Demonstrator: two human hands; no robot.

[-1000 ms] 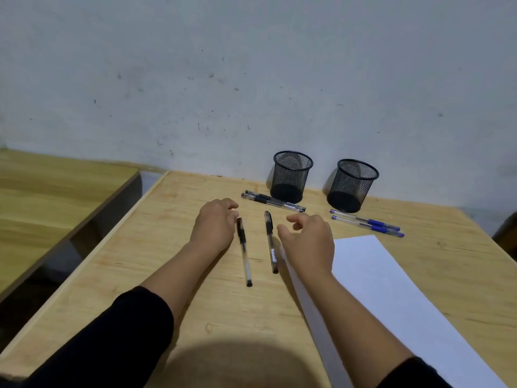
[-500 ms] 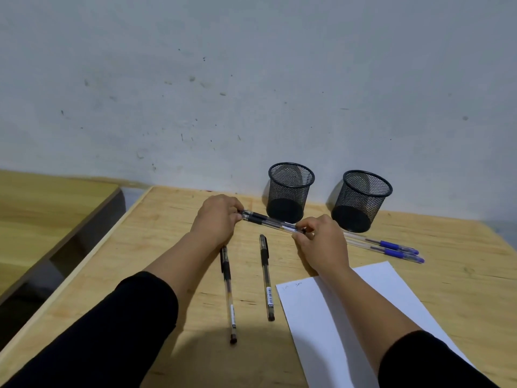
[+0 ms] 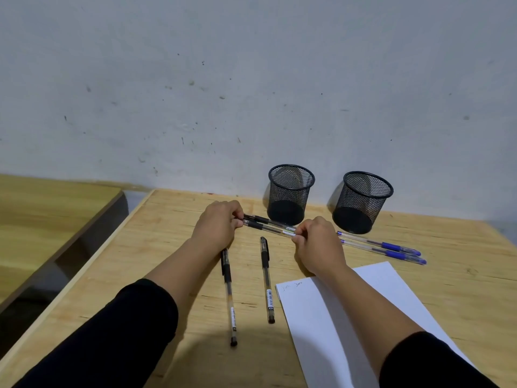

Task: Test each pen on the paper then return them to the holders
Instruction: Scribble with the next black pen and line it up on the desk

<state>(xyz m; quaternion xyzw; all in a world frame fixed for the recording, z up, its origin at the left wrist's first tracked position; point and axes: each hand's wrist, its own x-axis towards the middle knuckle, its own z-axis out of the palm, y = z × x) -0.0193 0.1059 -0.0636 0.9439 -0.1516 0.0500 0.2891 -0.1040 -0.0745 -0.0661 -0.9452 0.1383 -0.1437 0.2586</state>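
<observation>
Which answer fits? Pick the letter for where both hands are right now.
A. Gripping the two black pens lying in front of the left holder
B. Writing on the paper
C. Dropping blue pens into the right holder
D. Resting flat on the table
A: the left hand and right hand pinch opposite ends of the two black pens in front of the left holder.

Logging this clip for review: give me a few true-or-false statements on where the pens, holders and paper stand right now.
1. Both mesh holders, left and right, have no pens in them. True.
2. The two blue pens lie on the paper. False: they lie on the table, beyond the paper.
3. The left hand and right hand grip opposite ends of the black pens before the holders. True.
4. The paper is blank. False: small scribbles mark its near-left corner.
5. Two black pens lie loose between the forearms. True.
</observation>
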